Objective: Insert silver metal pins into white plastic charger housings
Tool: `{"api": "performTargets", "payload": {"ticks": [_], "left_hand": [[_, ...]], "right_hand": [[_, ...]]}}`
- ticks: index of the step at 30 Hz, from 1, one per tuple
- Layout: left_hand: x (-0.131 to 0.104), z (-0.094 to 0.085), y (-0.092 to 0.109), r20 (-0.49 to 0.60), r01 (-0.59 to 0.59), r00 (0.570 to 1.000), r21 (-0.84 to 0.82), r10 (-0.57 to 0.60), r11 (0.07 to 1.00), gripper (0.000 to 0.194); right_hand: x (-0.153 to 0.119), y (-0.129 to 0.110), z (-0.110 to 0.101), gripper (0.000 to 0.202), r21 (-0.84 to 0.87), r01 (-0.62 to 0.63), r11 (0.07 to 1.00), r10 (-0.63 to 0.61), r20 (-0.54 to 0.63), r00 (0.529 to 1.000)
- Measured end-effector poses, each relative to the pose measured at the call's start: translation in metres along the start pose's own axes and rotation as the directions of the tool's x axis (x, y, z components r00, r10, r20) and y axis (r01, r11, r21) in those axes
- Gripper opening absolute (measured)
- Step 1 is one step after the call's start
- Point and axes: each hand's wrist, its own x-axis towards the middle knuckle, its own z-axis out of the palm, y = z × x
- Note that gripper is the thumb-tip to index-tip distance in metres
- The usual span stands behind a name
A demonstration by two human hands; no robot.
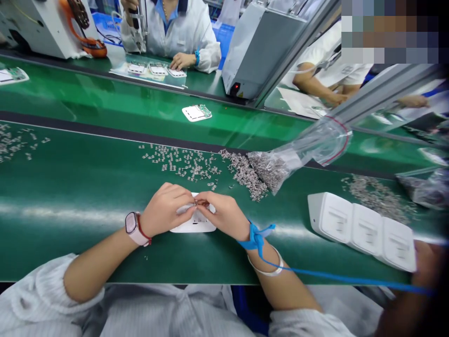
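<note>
Both hands meet over a white plastic housing [194,226] lying on the green table. My left hand [167,208] has its thumb and index finger pinched at the housing's upper middle. Opposite it, my right hand [224,213] bends its fingertips to the same spot, nearly touching the left ones. Something small and metallic shows between the fingertips, too small to make out. Small metal clips [185,163] lie scattered just beyond the hands, and a denser pile [245,174] spills beside an open clear bag [277,164] of the same clips.
Three white housings [367,229] stand in a row at the right, near another person's arm. More clips [379,194] lie behind them, others [12,142] at far left. A green conveyor [140,105] carries a white part with a circuit board [197,113]. People work beyond it.
</note>
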Motion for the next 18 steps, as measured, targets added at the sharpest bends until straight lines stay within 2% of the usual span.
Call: {"api": "performTargets", "payload": {"ticks": [4, 7, 11, 15, 16, 18], "left_hand": [[0.000, -0.002, 0.002, -0.001, 0.004, 1.000, -0.043, -0.004, 0.999, 0.015], [0.000, -0.002, 0.003, -0.036, 0.005, 0.999, -0.049, -0.006, 0.999, 0.013], [-0.001, -0.001, 0.004, -0.060, 0.013, 0.998, -0.029, -0.015, 0.999, 0.013], [-0.001, -0.003, 0.007, -0.070, 0.028, 0.997, 0.086, -0.022, 0.996, 0.017], [-0.001, -0.002, 0.008, -0.066, 0.011, 0.998, 0.115, -0.003, 0.993, 0.019], [-0.003, 0.000, 0.012, -0.009, -0.101, 0.995, 0.137, 0.103, 0.985, 0.020]], "right_hand": [[-0.001, 0.002, -0.006, 0.009, 0.191, -0.068, 0.979, 0.079, -0.050, 0.996], [-0.002, 0.005, -0.007, 0.008, 0.246, -0.037, 0.969, 0.061, -0.090, 0.994], [-0.004, 0.009, -0.006, 0.007, 0.225, 0.026, 0.974, -0.002, -0.107, 0.994], [-0.005, 0.017, -0.006, 0.008, 0.152, 0.052, 0.987, -0.041, -0.073, 0.996], [-0.005, 0.020, -0.006, 0.009, 0.117, 0.062, 0.991, -0.057, -0.049, 0.997], [-0.005, 0.027, -0.004, 0.010, 0.043, 0.093, 0.995, -0.093, 0.010, 0.996]]}}
